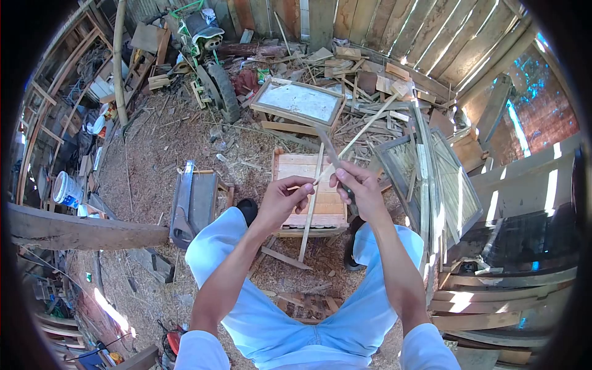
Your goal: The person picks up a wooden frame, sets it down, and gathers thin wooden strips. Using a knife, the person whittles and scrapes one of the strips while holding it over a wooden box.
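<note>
One low box of pale wooden planks [293, 168] sits under the hands. Above it, a long, thin, pale wooden stick [370, 126] slants from the left hand [285, 198], which pinches its near end, up to the far right, past the right hand [362, 190]. Left, a white plastic bucket with blue marks [63, 187] leans; what it holds is hard to tell. The right hand grips a gray metal knife [327, 144], its tip pointing far and a bit left.
</note>
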The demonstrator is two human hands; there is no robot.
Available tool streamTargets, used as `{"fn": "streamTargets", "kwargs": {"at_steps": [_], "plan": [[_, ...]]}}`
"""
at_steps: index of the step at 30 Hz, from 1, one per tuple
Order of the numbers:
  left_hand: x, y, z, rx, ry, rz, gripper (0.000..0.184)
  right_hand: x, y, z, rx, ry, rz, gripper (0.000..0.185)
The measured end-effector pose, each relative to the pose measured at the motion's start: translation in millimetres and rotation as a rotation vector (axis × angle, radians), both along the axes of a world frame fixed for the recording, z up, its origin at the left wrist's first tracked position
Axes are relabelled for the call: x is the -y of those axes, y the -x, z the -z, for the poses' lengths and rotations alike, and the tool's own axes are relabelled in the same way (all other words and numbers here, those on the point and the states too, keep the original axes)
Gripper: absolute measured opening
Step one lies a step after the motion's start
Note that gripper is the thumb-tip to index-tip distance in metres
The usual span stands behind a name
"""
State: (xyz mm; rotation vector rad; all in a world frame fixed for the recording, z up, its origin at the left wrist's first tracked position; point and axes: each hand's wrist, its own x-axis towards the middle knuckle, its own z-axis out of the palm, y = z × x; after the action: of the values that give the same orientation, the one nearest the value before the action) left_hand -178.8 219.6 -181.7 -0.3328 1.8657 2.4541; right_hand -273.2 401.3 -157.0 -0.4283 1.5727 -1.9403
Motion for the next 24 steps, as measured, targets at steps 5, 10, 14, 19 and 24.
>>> {"fn": "streamTargets", "kwargs": {"at_steps": [5, 10, 14, 19, 24], "plan": [[0, 1, -7, 0.013, -0.095, -0.017, 0.022, 8, -14, -1, -0.015, -0.055, -0.227, 0.036], [-2, -2, -14, 0.023, -0.192, -0.022, 0.023, 5, -9, -10, 0.113, -0.020, -0.324, 0.041], [1, -3, -15, 0.023, -0.321, 0.047, 0.022, 0, -6, -14, 0.229, 0.012, -0.349, 0.044], [2, -4, -12, 0.038, -0.271, 0.038, 0.020, -1, -2, -18, 0.132, -0.082, -0.328, 0.043], [2, -5, -15, 0.043, -0.281, 0.030, 0.018, -2, 0, -18, 0.135, -0.067, -0.325, 0.042]]}}
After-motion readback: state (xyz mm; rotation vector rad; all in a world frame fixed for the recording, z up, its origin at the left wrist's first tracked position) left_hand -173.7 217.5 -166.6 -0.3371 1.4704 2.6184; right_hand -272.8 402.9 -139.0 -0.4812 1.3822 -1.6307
